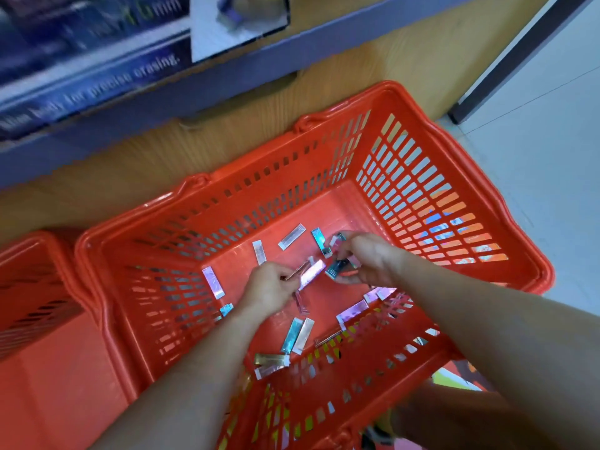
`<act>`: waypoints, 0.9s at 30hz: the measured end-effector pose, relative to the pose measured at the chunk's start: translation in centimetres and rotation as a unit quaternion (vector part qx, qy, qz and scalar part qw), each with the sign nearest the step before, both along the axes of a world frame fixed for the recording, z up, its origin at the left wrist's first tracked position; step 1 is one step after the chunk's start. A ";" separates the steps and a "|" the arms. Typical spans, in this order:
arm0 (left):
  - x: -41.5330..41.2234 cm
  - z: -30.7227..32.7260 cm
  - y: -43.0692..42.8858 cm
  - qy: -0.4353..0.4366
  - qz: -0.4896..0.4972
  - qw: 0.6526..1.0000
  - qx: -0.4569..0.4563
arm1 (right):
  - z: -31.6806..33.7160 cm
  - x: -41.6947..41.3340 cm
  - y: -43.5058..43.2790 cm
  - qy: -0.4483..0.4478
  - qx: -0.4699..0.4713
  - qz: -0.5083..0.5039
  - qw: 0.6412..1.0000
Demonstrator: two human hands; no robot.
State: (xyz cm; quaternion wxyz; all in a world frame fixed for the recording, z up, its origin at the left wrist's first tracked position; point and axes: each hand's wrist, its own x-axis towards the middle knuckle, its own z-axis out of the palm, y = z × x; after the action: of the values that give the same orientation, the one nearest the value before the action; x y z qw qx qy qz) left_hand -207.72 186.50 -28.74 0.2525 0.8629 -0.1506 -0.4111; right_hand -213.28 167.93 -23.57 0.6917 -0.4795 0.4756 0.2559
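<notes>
Two hands are lowered into the basket (pixel 347 103), with the forearms crossing its near wall. A pink packet (pixel 312 273) is pinched by the curled left hand (pixel 269 289). A dark packet (pixel 337 270), just beside it, is gripped by the right hand (pixel 370 259). Loose packets (pixel 298 336) are scattered on the floor around them. A second basket (pixel 32 287) is set at left, and a shelf (pixel 227 89) is seen behind.

Two orange baskets: big basket (pixel 454 177), second basket (pixel 35 287) just left of it. Roughly sixteen shiny packets (pixel 213 282) inside the big basket; exact count unclear, some bunched together. Two hands inside it: left hand (pixel 269 292), right hand (pixel 373 261).
</notes>
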 end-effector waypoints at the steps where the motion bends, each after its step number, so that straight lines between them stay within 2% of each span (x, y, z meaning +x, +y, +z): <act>1: 0.3 1.0 0.0 0.031 0.064 0.997 -0.031 | 0.5 0.0 0.2 -0.003 -0.006 -0.031 0.999; 3: 0.4 3.3 -0.2 0.092 0.196 0.968 -0.125 | 2.0 -0.2 0.8 -0.003 -0.009 -0.068 0.998; 5: 0.1 6.5 -0.4 0.121 0.274 0.931 -0.211 | 4.0 -0.3 1.9 -0.020 0.009 -0.065 0.998; 8: -1.0 11.6 -0.7 0.108 0.304 0.896 -0.306 | 7.8 -0.2 3.9 -0.099 0.072 -0.057 0.991; 11: -1.9 15.8 -1.0 0.062 0.323 0.871 -0.364 | 11.7 -0.4 5.8 -0.178 0.114 -0.045 0.976; 15: -2.9 20.7 -0.8 -0.009 0.333 0.860 -0.386 | 16.5 -1.4 7.2 -0.257 0.096 -0.033 0.961; 20: -4.0 25.5 -0.3 -0.110 0.305 0.869 -0.374 | 21.4 -1.3 7.6 -0.328 0.088 -0.061 0.939; 23: -4.2 28.5 -0.2 -0.153 0.242 0.888 -0.359 | 24.1 -1.5 7.4 -0.332 0.081 -0.087 0.936; 25: -4.3 30.3 -0.1 -0.190 0.187 0.897 -0.354 | 25.9 -1.5 7.1 -0.338 0.043 -0.081 0.936; 27: -4.2 31.9 0.2 -0.229 0.173 0.896 -0.340 | 27.9 -1.3 6.6 -0.361 -0.008 -0.055 0.931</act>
State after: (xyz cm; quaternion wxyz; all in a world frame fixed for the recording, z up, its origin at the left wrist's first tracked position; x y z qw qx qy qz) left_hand -211.93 186.69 3.16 0.5559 0.8073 -0.1830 -0.0757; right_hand -214.54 174.54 4.34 0.8261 -0.5177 0.2212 0.0230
